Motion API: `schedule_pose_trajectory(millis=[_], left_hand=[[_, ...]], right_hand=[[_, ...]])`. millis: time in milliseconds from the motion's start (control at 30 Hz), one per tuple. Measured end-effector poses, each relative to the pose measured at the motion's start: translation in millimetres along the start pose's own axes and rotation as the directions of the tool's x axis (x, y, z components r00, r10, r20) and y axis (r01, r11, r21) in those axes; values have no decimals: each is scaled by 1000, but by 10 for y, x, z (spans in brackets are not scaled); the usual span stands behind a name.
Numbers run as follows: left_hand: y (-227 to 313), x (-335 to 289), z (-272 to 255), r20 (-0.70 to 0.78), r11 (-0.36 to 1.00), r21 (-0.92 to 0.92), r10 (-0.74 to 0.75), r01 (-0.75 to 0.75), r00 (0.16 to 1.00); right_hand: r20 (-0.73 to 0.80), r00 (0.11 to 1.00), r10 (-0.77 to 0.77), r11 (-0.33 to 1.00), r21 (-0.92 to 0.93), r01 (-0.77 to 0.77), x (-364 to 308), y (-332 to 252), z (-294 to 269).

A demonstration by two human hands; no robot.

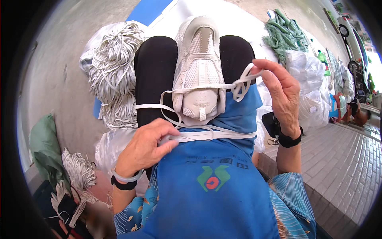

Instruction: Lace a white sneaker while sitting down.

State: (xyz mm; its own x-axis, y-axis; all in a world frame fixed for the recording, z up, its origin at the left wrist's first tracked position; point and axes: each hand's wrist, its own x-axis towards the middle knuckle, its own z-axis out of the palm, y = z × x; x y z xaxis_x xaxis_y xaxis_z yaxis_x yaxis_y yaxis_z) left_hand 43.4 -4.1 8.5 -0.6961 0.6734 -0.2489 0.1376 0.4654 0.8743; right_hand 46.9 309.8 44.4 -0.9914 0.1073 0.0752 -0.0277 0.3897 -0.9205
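1. Head view, progress: white shoe [201, 75] is lying between the knees; white lace [203, 86] is crossing its near end, its loops apparently not yet drawn tight.
2. Right hand [280, 85]: pinching lace, thumb against fingers.
3. Left hand [145, 144]: half-curling beside white strands [217, 136]; grip: cannot tell.

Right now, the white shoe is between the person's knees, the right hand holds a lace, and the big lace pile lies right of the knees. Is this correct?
Not fully: the head view shows the big lace pile left of the knees. The white shoe and the right hand are as you say.
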Motion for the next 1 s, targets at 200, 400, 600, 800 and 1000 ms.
schedule_pose_trajectory(millis=[200, 400, 600, 800, 1000], left_hand=[[-277, 15, 18, -326, 875, -451, -344, 175, 880], [-475, 123, -20, -455, 891, -135, -445, 434, 771], [-510, 126, 14, -443, 895, -228, -447, 384, 777], [-561, 131, 72, -506, 913, -221, -408, 343, 760], [-417, 184, -20, -469, 913, -196, -407, 357, 784]], right_hand=[[-225, 972, -59, 949, 288, 125, 146, -2, -160], [-230, 973, -3, 839, 529, 128, 146, -250, -434], [120, 993, 6, 998, 58, -13, -90, -325, 88], [473, 857, -204, 961, -69, 267, -95, -284, 588], [493, 857, -149, 978, -54, 201, -131, -249, 678]])
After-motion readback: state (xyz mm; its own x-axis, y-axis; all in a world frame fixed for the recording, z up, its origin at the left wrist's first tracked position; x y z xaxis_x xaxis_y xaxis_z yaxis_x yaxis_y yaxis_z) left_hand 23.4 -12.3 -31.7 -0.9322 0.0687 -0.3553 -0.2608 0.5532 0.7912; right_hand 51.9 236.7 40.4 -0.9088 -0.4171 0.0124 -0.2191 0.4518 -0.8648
